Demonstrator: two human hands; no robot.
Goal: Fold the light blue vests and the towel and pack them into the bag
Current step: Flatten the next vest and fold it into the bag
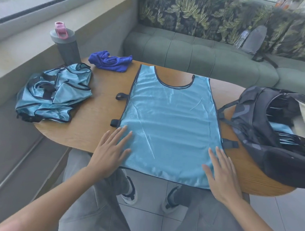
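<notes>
On the surface (85, 128) I saw the vest (169, 120) spread flat, my left hand (112, 149) and right hand (221, 172) pressing its lower corners, each grip spread.

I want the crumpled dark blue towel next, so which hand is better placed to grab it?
Probably the left hand: the crumpled dark blue towel lies far-left on the oval wooden table, while the right hand is across the spread light blue vest.
</notes>
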